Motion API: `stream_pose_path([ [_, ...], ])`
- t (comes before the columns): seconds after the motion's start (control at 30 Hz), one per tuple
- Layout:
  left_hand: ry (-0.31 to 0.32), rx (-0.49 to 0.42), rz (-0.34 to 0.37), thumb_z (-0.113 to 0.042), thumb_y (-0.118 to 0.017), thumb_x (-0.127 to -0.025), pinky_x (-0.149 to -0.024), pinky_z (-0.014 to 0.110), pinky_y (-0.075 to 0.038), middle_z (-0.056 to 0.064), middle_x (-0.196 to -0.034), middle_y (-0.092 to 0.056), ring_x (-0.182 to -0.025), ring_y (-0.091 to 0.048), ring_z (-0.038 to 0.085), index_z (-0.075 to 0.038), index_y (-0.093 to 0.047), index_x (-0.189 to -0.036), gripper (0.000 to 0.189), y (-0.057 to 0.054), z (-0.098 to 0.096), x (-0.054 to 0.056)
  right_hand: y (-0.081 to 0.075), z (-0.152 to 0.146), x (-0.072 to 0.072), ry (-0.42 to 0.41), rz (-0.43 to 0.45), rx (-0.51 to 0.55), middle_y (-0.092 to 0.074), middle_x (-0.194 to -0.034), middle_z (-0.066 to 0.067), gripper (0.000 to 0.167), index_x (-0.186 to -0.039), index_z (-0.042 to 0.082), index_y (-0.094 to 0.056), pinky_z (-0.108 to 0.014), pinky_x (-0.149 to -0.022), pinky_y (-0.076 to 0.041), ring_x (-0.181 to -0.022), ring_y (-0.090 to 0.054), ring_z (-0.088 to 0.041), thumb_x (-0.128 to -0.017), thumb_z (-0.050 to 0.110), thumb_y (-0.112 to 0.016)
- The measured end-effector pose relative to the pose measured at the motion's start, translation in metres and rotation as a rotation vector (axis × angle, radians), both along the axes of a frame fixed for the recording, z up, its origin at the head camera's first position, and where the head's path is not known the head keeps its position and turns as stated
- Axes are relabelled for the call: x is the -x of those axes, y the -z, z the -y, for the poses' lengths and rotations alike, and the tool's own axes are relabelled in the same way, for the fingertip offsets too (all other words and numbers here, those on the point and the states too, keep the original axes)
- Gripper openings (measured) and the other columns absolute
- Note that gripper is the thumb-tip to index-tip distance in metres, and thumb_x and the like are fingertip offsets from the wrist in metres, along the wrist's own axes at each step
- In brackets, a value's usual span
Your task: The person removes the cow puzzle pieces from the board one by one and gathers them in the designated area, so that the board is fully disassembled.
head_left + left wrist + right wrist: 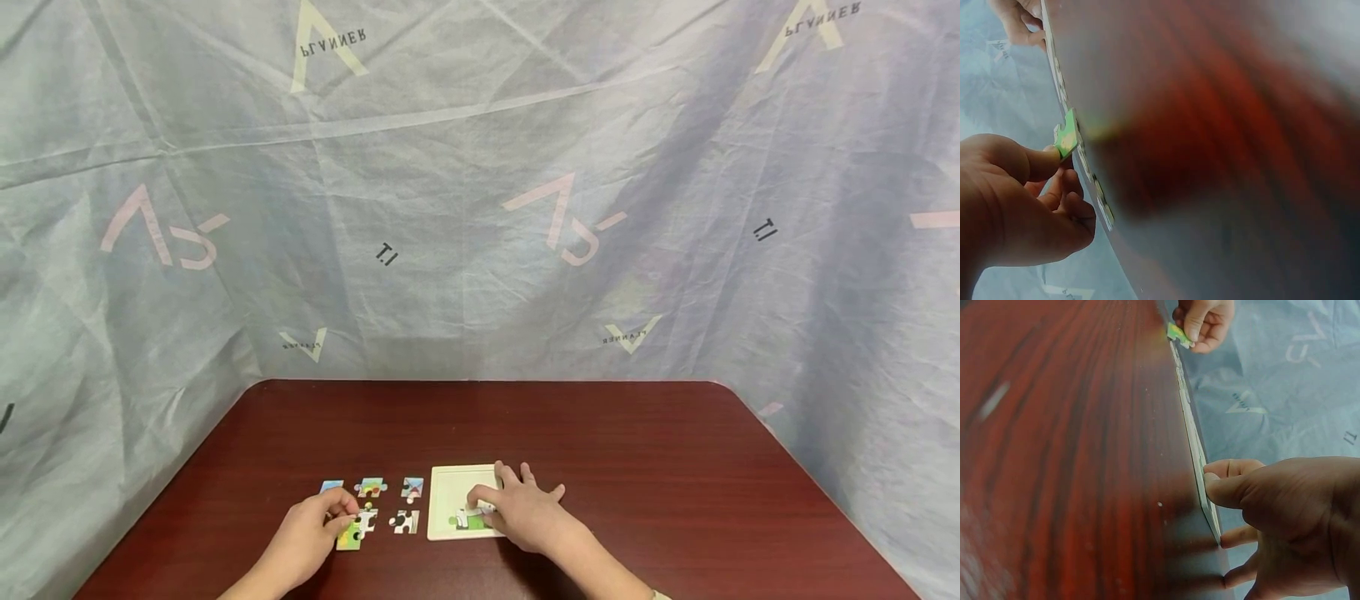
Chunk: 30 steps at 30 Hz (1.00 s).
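My left hand pinches a green and yellow puzzle piece between thumb and fingers, tilted at the left side of the loose pieces. Beside it lies a black-and-white puzzle piece. My right hand is over the right part of a cream puzzle tray. Its bent index finger and thumb hold a white and green puzzle piece low in the tray, while the other fingers spread across the right rim. The hand hides that side of the tray.
More loose pieces lie left of the tray: a colourful one, a blue and red one, a black-and-white one and a partly covered blue one. All rest on a dark red table before a grey cloth.
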<state>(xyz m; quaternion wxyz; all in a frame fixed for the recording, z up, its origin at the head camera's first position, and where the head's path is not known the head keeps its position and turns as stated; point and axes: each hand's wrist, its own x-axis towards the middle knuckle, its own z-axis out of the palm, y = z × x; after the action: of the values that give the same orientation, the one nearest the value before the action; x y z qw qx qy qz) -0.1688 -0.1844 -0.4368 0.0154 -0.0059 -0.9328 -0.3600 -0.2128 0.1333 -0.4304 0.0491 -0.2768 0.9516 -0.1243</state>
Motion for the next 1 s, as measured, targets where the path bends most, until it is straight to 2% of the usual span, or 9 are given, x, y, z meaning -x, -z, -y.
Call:
stream_pose_path([
  [0.23,-0.012,0.045,0.001,0.001,-0.069,-0.092,-0.065,0.034,-0.041,-0.003,-0.076,-0.054,-0.067,-0.047,0.016,-0.014,-0.063,-0.089,0.016,0.000,0.014,-0.003,0.000,0.000,0.000,-0.003,-0.011,-0.005,-0.038,-0.154,-0.023,0.020,-0.112,0.042,-0.055,-0.087,-0.073,-0.034,-0.133,-0.038,-0.060,-0.101,0.027,-0.063],
  [0.4,-0.023,0.061,0.031,-0.002,-0.070,-0.092,-0.066,0.036,-0.042,-0.004,-0.078,-0.056,-0.068,-0.049,0.015,-0.014,-0.063,-0.091,0.014,0.001,0.024,-0.005,0.000,0.000,0.000,-0.005,-0.017,-0.010,-0.038,-0.154,-0.023,0.020,-0.113,0.042,-0.055,-0.087,-0.073,-0.034,-0.133,-0.038,-0.060,-0.101,0.028,-0.063],
  [0.57,-0.028,0.083,0.007,-0.002,-0.071,-0.091,-0.067,0.035,-0.042,-0.006,-0.079,-0.057,-0.070,-0.050,0.014,-0.016,-0.063,-0.089,0.016,0.002,0.032,-0.009,0.001,0.000,0.001,0.001,-0.014,-0.009,-0.038,-0.154,-0.022,0.020,-0.113,0.043,-0.055,-0.087,-0.073,-0.033,-0.134,-0.038,-0.059,-0.102,0.028,-0.063],
  [0.77,-0.036,0.114,-0.025,-0.002,-0.073,-0.089,-0.066,0.034,-0.041,-0.007,-0.077,-0.057,-0.069,-0.048,0.014,-0.017,-0.063,-0.087,0.018,0.002,0.037,-0.012,0.001,-0.001,0.000,-0.004,-0.022,-0.006,-0.038,-0.153,-0.023,0.020,-0.113,0.042,-0.055,-0.087,-0.073,-0.034,-0.133,-0.038,-0.059,-0.102,0.027,-0.063],
  [1.0,-0.037,0.113,-0.008,-0.001,-0.073,-0.089,-0.067,0.035,-0.040,-0.006,-0.076,-0.056,-0.069,-0.047,0.015,-0.016,-0.064,-0.088,0.017,0.003,0.038,-0.013,0.001,0.000,0.000,-0.007,-0.019,0.000,-0.038,-0.153,-0.023,0.020,-0.112,0.042,-0.055,-0.087,-0.073,-0.034,-0.133,-0.039,-0.059,-0.101,0.027,-0.064],
])
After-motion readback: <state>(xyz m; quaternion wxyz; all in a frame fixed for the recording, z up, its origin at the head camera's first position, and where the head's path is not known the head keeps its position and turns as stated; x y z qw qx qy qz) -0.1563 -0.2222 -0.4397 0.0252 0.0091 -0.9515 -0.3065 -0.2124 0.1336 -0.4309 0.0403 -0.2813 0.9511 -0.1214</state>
